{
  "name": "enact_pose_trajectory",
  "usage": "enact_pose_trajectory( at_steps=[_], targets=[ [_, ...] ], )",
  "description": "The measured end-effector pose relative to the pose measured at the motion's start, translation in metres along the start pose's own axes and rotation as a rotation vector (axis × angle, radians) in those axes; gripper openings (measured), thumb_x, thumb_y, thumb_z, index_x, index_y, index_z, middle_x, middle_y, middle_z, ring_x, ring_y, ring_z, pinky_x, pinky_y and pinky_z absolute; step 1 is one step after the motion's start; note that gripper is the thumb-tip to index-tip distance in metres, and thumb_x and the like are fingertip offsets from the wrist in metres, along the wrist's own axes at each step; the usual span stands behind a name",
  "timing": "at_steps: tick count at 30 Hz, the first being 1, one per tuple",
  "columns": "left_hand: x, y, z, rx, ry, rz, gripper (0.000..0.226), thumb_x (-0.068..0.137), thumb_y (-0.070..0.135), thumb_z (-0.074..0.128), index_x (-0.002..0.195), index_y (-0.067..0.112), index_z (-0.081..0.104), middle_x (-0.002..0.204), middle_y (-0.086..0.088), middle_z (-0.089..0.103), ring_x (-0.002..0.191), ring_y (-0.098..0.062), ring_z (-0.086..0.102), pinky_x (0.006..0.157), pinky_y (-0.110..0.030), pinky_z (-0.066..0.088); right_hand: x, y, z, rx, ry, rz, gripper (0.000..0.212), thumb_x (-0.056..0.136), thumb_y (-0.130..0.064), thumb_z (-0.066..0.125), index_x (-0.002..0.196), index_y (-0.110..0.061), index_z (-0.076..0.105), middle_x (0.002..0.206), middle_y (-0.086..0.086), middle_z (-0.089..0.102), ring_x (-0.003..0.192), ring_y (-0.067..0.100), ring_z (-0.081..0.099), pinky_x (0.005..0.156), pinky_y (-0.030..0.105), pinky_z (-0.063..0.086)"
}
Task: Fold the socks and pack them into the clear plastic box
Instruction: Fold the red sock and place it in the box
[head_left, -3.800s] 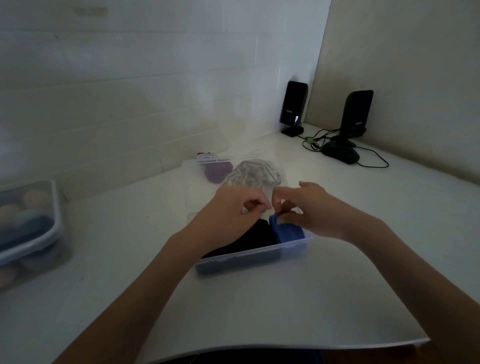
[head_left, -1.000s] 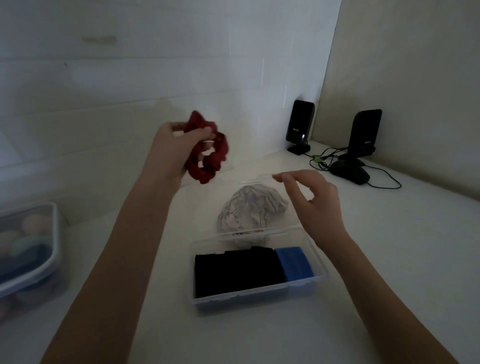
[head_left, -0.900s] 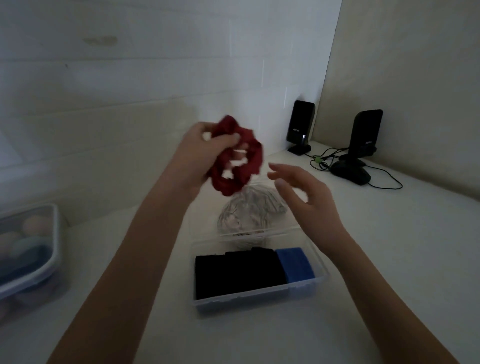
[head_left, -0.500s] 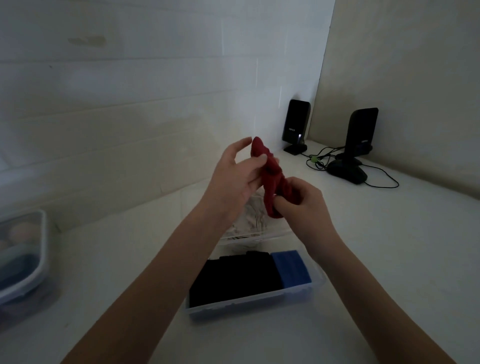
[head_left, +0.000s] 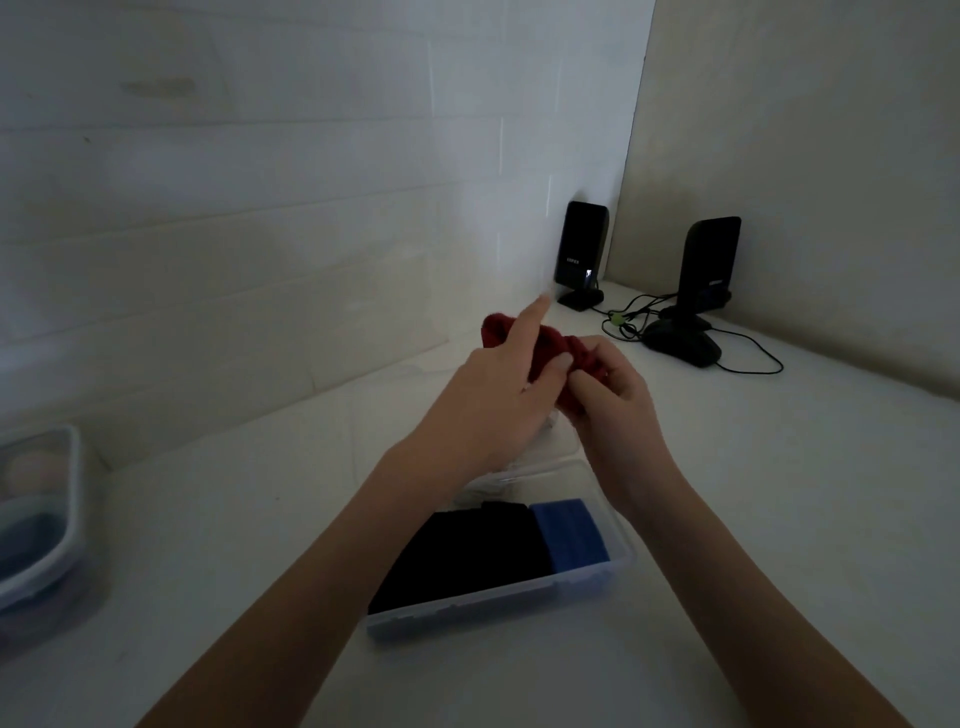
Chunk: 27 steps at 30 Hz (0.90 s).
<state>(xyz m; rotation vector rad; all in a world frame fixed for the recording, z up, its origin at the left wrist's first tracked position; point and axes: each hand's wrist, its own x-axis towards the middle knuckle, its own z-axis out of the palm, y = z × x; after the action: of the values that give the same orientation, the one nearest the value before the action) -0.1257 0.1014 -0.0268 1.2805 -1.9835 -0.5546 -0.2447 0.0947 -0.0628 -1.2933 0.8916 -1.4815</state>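
A red sock (head_left: 551, 349) is bunched in the air between both my hands, above the far end of the clear plastic box (head_left: 519, 603). My left hand (head_left: 498, 395) grips it from the left with the index finger stretched out. My right hand (head_left: 613, 395) pinches its right end. Inside the box lie a folded black sock (head_left: 467, 556) and a folded blue sock (head_left: 569, 532) side by side. The grey sock behind the box is hidden by my hands.
A second plastic container (head_left: 36, 514) with pale and dark items stands at the left edge. Two black speakers (head_left: 581, 254) (head_left: 709, 262), a black mouse (head_left: 683, 345) and cables sit in the far right corner. The wall runs close behind the box.
My left hand lifted the red sock from behind the box and brought it to the centre. My right hand came up and took hold of its other end.
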Motion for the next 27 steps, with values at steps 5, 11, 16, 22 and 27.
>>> enact_pose_trajectory(
  at_steps=[5, 11, 16, 22, 27],
  targets=[
    [0.007, -0.009, -0.011, -0.181, -0.026, -0.117, 0.059, 0.087, 0.036, 0.057, 0.14, 0.033, 0.033, 0.106, -0.001, 0.06, 0.096, -0.015, 0.06, 0.09, -0.024, 0.044, -0.002, -0.001, 0.003, 0.045, -0.078, -0.015, 0.024, 0.078, 0.0, 0.047, 0.089, -0.016, 0.06, 0.088, 0.003, 0.061, 0.078, 0.012, 0.059, 0.065, 0.023, 0.052],
    [0.011, -0.016, -0.018, -0.558, -0.036, -0.181, 0.046, 0.08, 0.0, 0.062, 0.121, 0.021, 0.057, 0.088, -0.006, 0.067, 0.071, -0.009, 0.067, 0.068, -0.019, 0.055, 0.003, -0.006, -0.001, 0.126, 0.013, 0.053, 0.023, 0.084, 0.005, 0.05, 0.091, -0.016, 0.055, 0.079, 0.005, 0.062, 0.073, 0.021, 0.057, 0.066, 0.032, 0.05],
    [0.014, -0.017, -0.012, -0.877, -0.089, -0.274, 0.039, 0.062, 0.003, 0.042, 0.094, 0.01, 0.063, 0.098, -0.018, 0.057, 0.092, -0.029, 0.054, 0.083, -0.044, 0.05, 0.001, 0.001, 0.003, 0.037, -0.076, 0.158, 0.017, 0.086, -0.002, 0.051, 0.092, -0.017, 0.056, 0.083, 0.009, 0.065, 0.075, 0.017, 0.062, 0.062, 0.024, 0.049],
    [0.01, -0.023, -0.019, -0.962, -0.316, -0.353, 0.048, 0.055, -0.002, 0.037, 0.097, 0.005, 0.059, 0.108, -0.019, 0.058, 0.102, -0.03, 0.053, 0.086, -0.047, 0.051, 0.002, 0.003, 0.0, 0.119, -0.197, 0.147, 0.026, 0.064, 0.003, 0.052, 0.084, -0.013, 0.049, 0.093, 0.013, 0.058, 0.078, 0.022, 0.06, 0.067, 0.037, 0.053],
    [-0.004, -0.024, -0.029, -1.0, -0.388, -0.357, 0.047, 0.058, -0.005, 0.036, 0.097, 0.005, 0.06, 0.103, -0.015, 0.063, 0.096, -0.025, 0.059, 0.092, -0.047, 0.049, 0.0, 0.001, 0.002, 0.152, -0.302, 0.155, 0.026, 0.065, 0.004, 0.053, 0.081, -0.015, 0.049, 0.087, 0.01, 0.059, 0.074, 0.017, 0.06, 0.066, 0.034, 0.05]
  ],
)
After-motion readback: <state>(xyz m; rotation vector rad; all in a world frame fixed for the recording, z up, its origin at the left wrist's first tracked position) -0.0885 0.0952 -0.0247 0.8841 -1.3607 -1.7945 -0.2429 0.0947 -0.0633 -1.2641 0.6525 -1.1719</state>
